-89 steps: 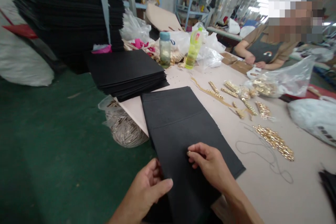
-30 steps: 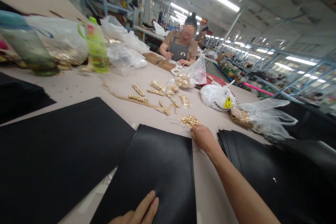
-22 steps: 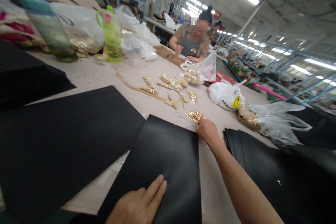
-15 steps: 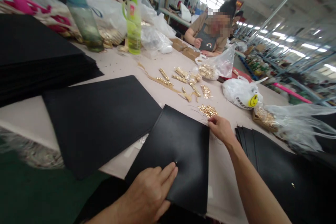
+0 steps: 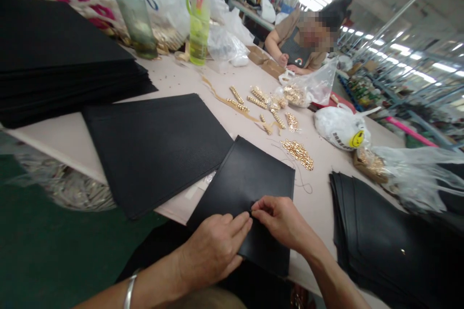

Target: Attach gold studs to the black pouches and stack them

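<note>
A black leather-like panel (image 5: 253, 166) lies at the near table edge. My left hand (image 5: 217, 246) grips its lower left side, index and middle fingers stretched together over the top. Fingertips of my right hand (image 5: 281, 219) are pinched against the panel's surface, right beside the left fingertips. Whatever sits in that pinch is too small and covered to make out. Beyond the panel's far right corner is a loose pile of small gold metal pieces (image 5: 297, 153), with a thin dark thread (image 5: 304, 184) curling on the table nearby.
Another black panel (image 5: 159, 147) lies left, before a tall black stack (image 5: 65, 58). More black panels (image 5: 377, 222) spread at right, one bearing a gold fitting. Two bottles (image 5: 199, 29), gold strips (image 5: 257, 96) and plastic bags (image 5: 337, 128) stand farther back. A co-worker (image 5: 297, 43) sits opposite.
My right hand has come from beside the gold pile to the panel, near my left fingertips. My left hand stays on the panel. The camera view has shifted slightly.
</note>
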The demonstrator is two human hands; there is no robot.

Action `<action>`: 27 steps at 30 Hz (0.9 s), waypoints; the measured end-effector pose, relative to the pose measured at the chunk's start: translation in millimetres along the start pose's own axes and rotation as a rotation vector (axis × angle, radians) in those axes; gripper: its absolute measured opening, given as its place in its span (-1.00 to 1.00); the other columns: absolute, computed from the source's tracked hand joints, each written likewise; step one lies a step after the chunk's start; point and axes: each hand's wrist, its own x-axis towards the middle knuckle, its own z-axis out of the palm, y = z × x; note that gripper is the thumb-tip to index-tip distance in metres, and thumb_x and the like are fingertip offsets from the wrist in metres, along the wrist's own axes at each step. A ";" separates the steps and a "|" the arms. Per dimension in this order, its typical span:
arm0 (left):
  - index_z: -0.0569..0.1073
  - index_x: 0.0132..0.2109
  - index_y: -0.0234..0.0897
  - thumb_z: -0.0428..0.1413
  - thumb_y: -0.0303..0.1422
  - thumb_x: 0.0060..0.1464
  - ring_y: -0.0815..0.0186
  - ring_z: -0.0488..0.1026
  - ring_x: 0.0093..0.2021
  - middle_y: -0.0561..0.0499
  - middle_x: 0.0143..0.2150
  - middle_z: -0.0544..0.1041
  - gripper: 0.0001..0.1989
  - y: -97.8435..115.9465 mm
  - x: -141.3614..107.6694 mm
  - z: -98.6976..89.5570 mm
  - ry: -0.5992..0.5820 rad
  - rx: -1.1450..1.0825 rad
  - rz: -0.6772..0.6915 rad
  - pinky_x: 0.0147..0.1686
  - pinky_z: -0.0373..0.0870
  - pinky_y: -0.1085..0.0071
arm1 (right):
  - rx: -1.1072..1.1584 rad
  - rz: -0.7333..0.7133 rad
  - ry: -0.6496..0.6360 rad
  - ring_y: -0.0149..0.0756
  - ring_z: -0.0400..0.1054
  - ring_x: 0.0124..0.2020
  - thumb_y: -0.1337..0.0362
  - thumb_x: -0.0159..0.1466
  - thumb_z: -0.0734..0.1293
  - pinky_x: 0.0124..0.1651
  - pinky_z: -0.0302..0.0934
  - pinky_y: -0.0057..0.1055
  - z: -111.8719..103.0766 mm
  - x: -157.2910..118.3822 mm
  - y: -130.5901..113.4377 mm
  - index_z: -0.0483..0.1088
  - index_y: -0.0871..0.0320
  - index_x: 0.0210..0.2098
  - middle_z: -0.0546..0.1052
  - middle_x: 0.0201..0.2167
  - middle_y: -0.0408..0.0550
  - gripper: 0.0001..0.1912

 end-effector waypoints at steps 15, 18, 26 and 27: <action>0.21 0.27 -0.46 0.10 -0.25 0.13 0.09 0.42 -0.14 -0.26 0.20 0.39 -0.38 -2.5 0.5 1.3 -0.001 -0.036 0.024 -0.21 0.40 0.18 | -0.199 0.193 -0.160 -0.42 0.33 -0.54 0.36 0.10 0.33 -0.51 0.05 -0.54 -8.8 24.8 -23.1 0.50 0.17 -0.45 0.50 -0.59 -0.17 -0.92; 0.23 0.25 -0.47 0.09 -0.25 0.15 0.08 0.42 -0.13 -0.27 0.20 0.39 -0.40 -3.8 0.2 -1.6 -0.002 -0.046 0.034 -0.20 0.41 0.19 | -0.196 0.271 -0.207 -0.42 0.34 -0.54 0.36 0.08 0.36 -0.54 0.05 -0.55 -12.1 32.3 -25.4 0.47 0.17 -0.43 0.49 -0.59 -0.17 -0.96; 0.24 0.27 -0.42 0.06 -0.49 0.03 0.05 0.46 -0.06 -0.23 0.20 0.41 -0.39 -3.3 0.9 3.2 0.006 -0.027 0.002 -0.16 0.45 0.15 | -0.279 0.244 -0.152 -0.42 0.35 -0.52 0.33 0.03 0.41 -0.52 0.04 -0.55 -7.6 35.6 -25.8 0.50 0.13 -0.49 0.51 -0.57 -0.19 -0.98; 0.26 0.26 -0.40 0.05 -0.52 -0.01 0.05 0.47 -0.06 -0.22 0.20 0.42 -0.37 -3.4 0.7 5.5 0.032 -0.007 0.004 -0.14 0.46 0.16 | -0.283 0.242 -0.127 -0.41 0.35 -0.52 0.31 0.02 0.42 -0.52 0.04 -0.54 -7.0 34.5 -24.9 0.50 0.12 -0.49 0.50 -0.58 -0.19 -0.97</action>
